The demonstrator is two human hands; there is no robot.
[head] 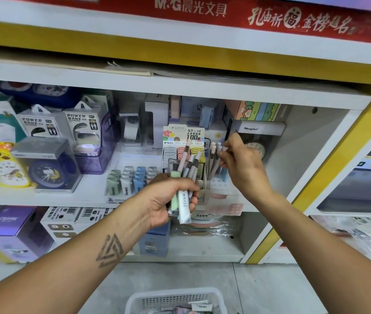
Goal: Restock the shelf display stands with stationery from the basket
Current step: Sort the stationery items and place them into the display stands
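On the shelf (44, 198), two clocks (10, 171) are sitting at the left, with power banks (62, 123) standing behind them. Erasers (130, 177) are lying right of the clocks. A lead stand (183, 150) is standing right of the erasers, and a pen stand (222, 191) just right of that. The basket (175, 300) is sitting on the floor (270, 286) below, before the shelf.

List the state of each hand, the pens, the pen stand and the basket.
Left hand: grips a bundle of pens, upright.
Right hand: pinches a pen top at the pen stand.
Pen stand: partly filled.
Basket: on the floor, holding stationery.
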